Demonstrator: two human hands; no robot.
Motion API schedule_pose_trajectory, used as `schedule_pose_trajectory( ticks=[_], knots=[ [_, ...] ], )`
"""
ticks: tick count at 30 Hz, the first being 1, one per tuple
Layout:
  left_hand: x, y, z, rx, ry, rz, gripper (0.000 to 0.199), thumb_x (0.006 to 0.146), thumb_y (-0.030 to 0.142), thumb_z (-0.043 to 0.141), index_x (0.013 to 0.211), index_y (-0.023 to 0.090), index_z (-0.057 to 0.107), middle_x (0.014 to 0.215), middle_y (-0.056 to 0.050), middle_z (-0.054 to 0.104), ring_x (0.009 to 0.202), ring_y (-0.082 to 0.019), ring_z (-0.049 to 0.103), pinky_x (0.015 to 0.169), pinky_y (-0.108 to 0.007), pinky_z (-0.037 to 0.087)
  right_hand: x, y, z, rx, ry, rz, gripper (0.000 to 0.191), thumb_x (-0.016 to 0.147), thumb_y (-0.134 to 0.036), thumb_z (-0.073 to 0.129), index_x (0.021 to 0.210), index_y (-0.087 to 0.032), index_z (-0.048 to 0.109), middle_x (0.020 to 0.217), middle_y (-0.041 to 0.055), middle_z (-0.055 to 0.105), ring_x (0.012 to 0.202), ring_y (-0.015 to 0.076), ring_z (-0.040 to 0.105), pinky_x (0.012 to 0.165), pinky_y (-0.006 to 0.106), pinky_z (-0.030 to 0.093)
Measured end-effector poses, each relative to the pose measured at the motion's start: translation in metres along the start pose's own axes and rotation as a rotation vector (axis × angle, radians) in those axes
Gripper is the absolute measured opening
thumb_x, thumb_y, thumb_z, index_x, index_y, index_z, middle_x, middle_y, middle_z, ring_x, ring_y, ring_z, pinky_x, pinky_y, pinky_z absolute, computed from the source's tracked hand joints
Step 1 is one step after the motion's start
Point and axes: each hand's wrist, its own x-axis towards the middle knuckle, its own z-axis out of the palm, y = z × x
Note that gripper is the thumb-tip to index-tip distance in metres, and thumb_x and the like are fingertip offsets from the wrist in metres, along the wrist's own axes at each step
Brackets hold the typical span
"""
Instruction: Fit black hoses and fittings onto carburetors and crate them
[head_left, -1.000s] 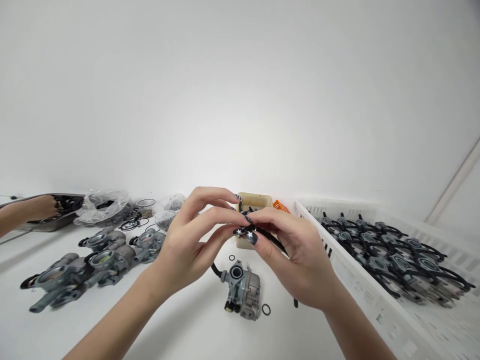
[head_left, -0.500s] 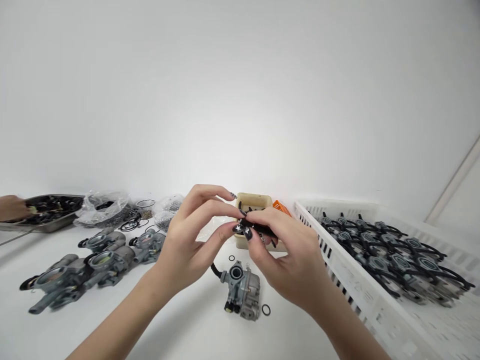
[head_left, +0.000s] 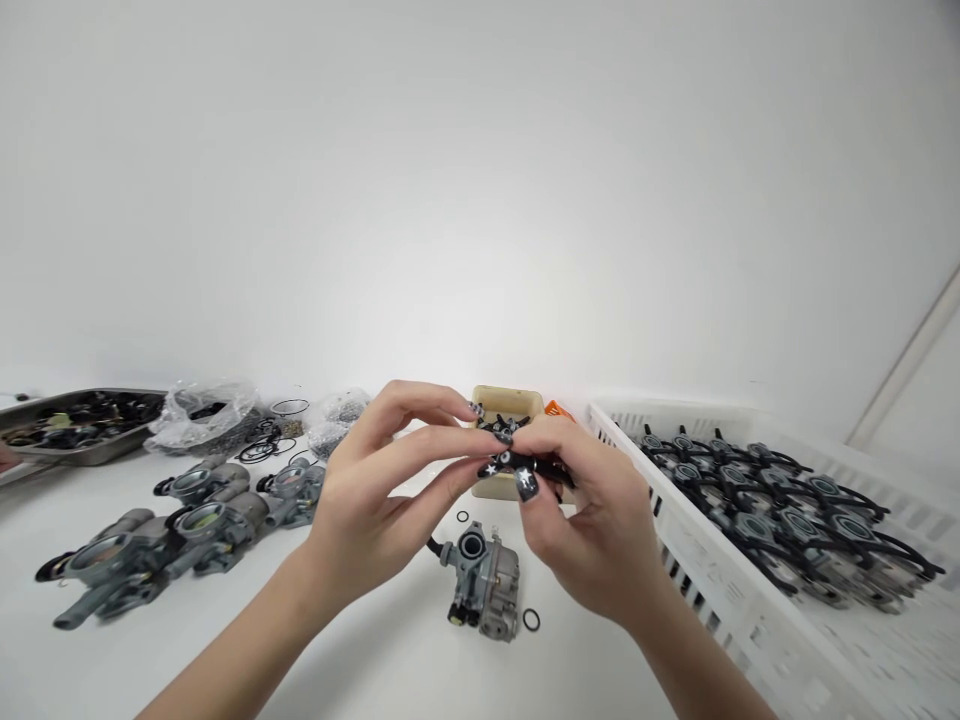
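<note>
My left hand (head_left: 386,480) and my right hand (head_left: 589,510) meet at the middle, above the table. Between their fingertips is a short black rubber hose (head_left: 553,472); a small round piece shows at its left end, too small to make out. Both hands pinch it with thumb and forefinger, and the fingers partly cover it. Below them a grey metal carburetor (head_left: 484,580) lies on the white table, a black hose on its left side. One small black O-ring (head_left: 463,516) rests behind it and a larger O-ring (head_left: 532,620) lies to its right.
Behind my hands stands a cream bin (head_left: 508,398) of small black parts, with an orange container (head_left: 556,410) beside it. At right, a white crate (head_left: 720,570) holds several carburetors. More carburetors (head_left: 202,525), plastic bags (head_left: 199,415) and a metal tray (head_left: 112,450) are at left.
My fingers have shifted slightly right with the black hose, and its round end piece now shows between them. Another person's hand at the far left has pulled back from the tray.
</note>
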Motion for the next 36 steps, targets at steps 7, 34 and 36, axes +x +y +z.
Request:
schedule_pose_trajectory(
  ticks=[7, 34, 36],
  knots=[
    [-0.0013, 0.001, 0.0019, -0.04, 0.06, -0.005, 0.035, 0.078, -0.003, 0.066, 0.098, 0.026, 0.068, 0.095, -0.003, 0.058, 0.086, -0.013, 0.058, 0.066, -0.027, 0.054, -0.0006, -0.0002, -0.0023, 0.128, -0.058, 0.066, 0.026, 0.069, -0.003, 0.041, 0.081, -0.023, 0.054, 0.066, -0.0027, 0.056, 0.059, 0.0116, 0.052, 0.049, 0.024, 0.041],
    [-0.0023, 0.0039, 0.0021, -0.058, 0.096, 0.01, 0.036, 0.077, -0.003, 0.068, 0.096, 0.027, 0.069, 0.093, -0.002, 0.057, 0.084, -0.013, 0.057, 0.066, -0.03, 0.055, -0.0041, 0.0038, -0.0017, 0.173, -0.098, 0.094, 0.031, 0.073, -0.002, 0.042, 0.09, -0.024, 0.056, 0.075, -0.001, 0.057, 0.068, 0.0131, 0.052, 0.054, 0.026, 0.041],
    [-0.0024, 0.004, 0.0016, -0.061, 0.097, 0.008, 0.036, 0.077, -0.004, 0.068, 0.096, 0.026, 0.069, 0.093, -0.002, 0.056, 0.084, -0.013, 0.057, 0.065, -0.031, 0.054, -0.0038, 0.0046, -0.0011, 0.19, -0.11, 0.097, 0.032, 0.073, -0.001, 0.042, 0.091, -0.024, 0.056, 0.076, -0.0017, 0.057, 0.067, 0.0122, 0.051, 0.054, 0.025, 0.041]
  ],
)
